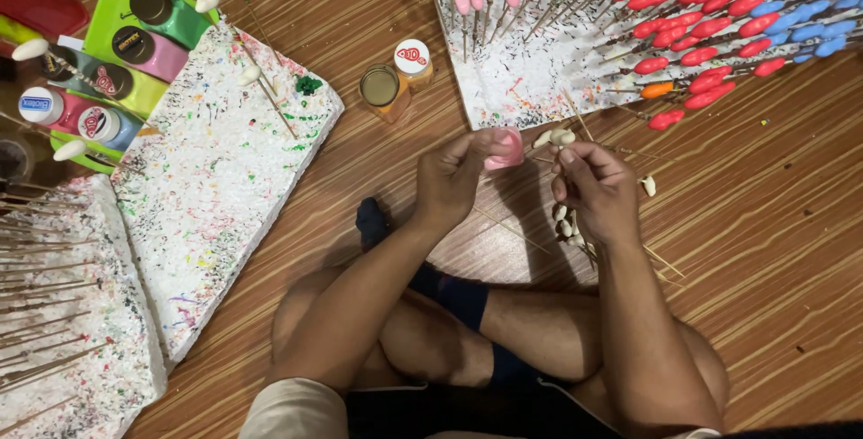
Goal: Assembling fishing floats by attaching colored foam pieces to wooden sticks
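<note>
pink paint jar point(506, 148) in left hand point(452, 178), right hand point(595, 189) pinching skewer point(578, 122) upright

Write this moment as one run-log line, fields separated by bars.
left hand: holds pink paint pot | right hand: pinches white-tipped sticks | pose: seated cross-legged on wooden floor | nearby: foam board of painted sticks

Bare arms, beige shorts, dark navy socks.
</note>
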